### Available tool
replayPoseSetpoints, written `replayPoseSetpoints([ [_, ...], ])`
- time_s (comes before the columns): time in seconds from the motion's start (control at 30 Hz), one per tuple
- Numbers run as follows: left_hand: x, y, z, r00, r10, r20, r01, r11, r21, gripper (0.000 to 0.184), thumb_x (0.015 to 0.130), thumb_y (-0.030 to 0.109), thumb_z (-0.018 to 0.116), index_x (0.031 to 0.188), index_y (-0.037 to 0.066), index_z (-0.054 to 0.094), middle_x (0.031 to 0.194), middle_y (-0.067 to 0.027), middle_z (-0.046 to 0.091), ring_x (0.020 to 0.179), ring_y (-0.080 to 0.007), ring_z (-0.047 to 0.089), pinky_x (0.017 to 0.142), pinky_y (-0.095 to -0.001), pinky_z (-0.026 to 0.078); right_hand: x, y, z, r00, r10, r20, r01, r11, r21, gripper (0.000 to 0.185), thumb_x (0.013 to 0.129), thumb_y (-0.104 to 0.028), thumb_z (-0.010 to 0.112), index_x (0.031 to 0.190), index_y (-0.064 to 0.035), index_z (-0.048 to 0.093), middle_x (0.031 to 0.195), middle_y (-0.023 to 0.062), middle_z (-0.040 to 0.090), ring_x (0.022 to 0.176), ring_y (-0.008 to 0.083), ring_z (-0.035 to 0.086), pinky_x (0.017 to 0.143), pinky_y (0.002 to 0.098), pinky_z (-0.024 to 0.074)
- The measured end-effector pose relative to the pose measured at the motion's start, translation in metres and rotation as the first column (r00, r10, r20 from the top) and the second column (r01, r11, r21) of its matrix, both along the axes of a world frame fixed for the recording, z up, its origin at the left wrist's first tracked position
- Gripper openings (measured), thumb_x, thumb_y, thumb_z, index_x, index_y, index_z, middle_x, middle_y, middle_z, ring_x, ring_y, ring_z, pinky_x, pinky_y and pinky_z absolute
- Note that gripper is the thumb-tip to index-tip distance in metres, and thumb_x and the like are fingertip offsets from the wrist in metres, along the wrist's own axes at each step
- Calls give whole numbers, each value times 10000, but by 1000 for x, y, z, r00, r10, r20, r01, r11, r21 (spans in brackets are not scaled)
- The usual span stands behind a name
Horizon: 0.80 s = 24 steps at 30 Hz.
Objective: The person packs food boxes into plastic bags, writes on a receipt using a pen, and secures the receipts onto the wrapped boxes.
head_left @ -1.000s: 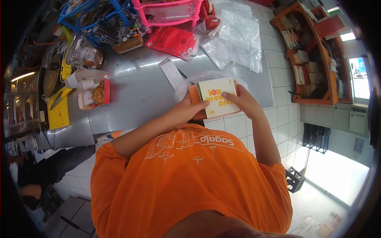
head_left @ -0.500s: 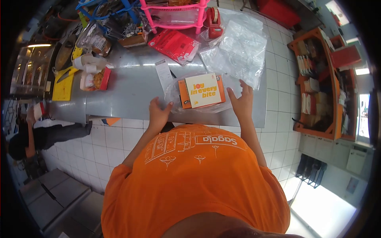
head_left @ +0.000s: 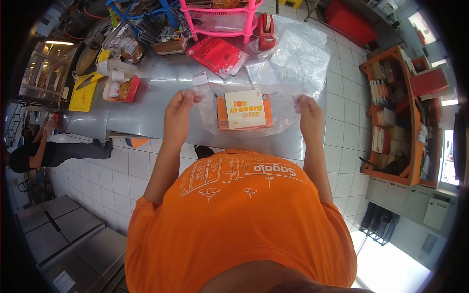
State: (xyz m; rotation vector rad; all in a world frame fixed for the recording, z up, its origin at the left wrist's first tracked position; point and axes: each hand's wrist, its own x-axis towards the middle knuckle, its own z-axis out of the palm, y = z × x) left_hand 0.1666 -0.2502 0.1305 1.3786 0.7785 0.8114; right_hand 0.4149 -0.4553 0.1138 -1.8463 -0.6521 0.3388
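Note:
A clear plastic bag point(head_left: 286, 116) is spread wide on the metal table, with its upper corners pulled out to both sides. My left hand point(head_left: 179, 113) pinches the bag's left corner, and my right hand point(head_left: 309, 113) grips the right one. Between them, inside or on the bag, lies an orange box point(head_left: 222, 113). On top of it rests a cream-coloured box point(head_left: 248, 108) printed "joy in every bite". A white paper slip point(head_left: 200, 78) shows just beyond the bag, partly covered by it.
Past the bag lie a red packet point(head_left: 216, 56), a red tape dispenser point(head_left: 266, 33) and a stack of clear plastic bags point(head_left: 300, 56). A pink rack point(head_left: 220, 27) stands behind. Leftward are an open food box point(head_left: 134, 91) and a yellow cutting board point(head_left: 81, 101). Another person point(head_left: 34, 154) stands far left.
Both hands have closed on the bag's corners and drawn them outward and up, stretching the bag around the boxes. The bag now covers most of the paper slip.

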Motion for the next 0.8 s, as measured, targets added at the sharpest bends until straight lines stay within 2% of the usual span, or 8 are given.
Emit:
replayPoseSetpoints([
  [0.1, 9, -8, 42, 970, -112, 215, 151, 973, -174, 252, 968, 251, 516, 1043, 35, 620, 960, -46, 651, 856, -128, 609, 793, -267, 468, 2, 1, 25, 943, 160, -291, -56, 941, 334, 275, 967, -246, 503, 931, 4, 610, 895, 82, 643, 848, 166, 601, 781, 319, 462],
  [0.17, 17, -22, 78, 960, -200, 195, 245, 938, -244, 254, 963, 253, 526, 1067, 41, 621, 995, -47, 651, 863, -126, 610, 793, -270, 472, -3, -2, 56, 831, 370, -415, -120, 848, 516, 260, 954, -249, 526, 957, 3, 591, 884, 80, 633, 856, 160, 596, 807, 316, 461],
  [0.3, 49, -50, 124, 903, -401, 155, 428, 871, -242, 285, 954, 222, 544, 1165, 37, 588, 1030, -54, 623, 896, -151, 601, 806, -302, 477, -45, 22, 107, 888, 413, -202, -318, 870, 377, 147, 895, -128, 612, 927, 6, 561, 822, 54, 620, 770, 113, 571, 726, 279, 465],
  [0.37, 56, -59, 129, 862, -507, -4, 505, 856, 108, 292, 939, 198, 565, 1185, 43, 585, 1059, -55, 595, 929, -147, 579, 819, -288, 457, -62, 31, 110, 921, 388, 18, -381, 893, 240, 145, 854, -88, 647, 921, -1, 552, 832, 50, 618, 766, 98, 565, 698, 277, 464],
  [0.5, 46, -52, 141, 805, -478, -351, 592, 687, 422, 412, 879, 177, 650, 1256, 50, 544, 1109, -66, 544, 1009, -159, 527, 877, -287, 407, -72, 21, 116, 930, 324, -172, -239, 890, 388, 224, 793, -93, 708, 905, 0, 538, 828, 42, 617, 759, 94, 563, 673, 274, 466],
  [0.6, 39, -20, 91, 899, -306, -314, 438, 582, 686, 723, 703, 320, 797, 1288, 25, 491, 1180, -125, 516, 1137, -258, 491, 985, -366, 382, -67, 10, 117, 917, 397, -43, -371, 887, 276, 168, 809, -120, 667, 855, -3, 556, 775, 75, 624, 733, 133, 594, 667, 299, 469],
  [0.7, 51, -32, -5, 810, -455, -369, 585, 594, 553, 874, 669, 328, 819, 1359, 25, 378, 1315, -141, 422, 1251, -268, 408, 1051, -373, 327, -75, 9, 127, 802, 541, 255, -556, 831, -13, 154, 832, -154, 624, 820, -8, 576, 759, 140, 605, 695, 263, 607, 644, 354, 465],
  [0.8, 71, -68, -48, 709, -699, -88, 692, 667, 276, 828, 722, 310, 772, 1366, 19, 341, 1380, -153, 370, 1310, -273, 356, 1085, -377, 293, -85, 19, 114, 669, 625, 402, -657, 750, -72, 160, 861, -163, 605, 847, -3, 610, 743, 156, 584, 664, 346, 552, 598, 375, 440],
])
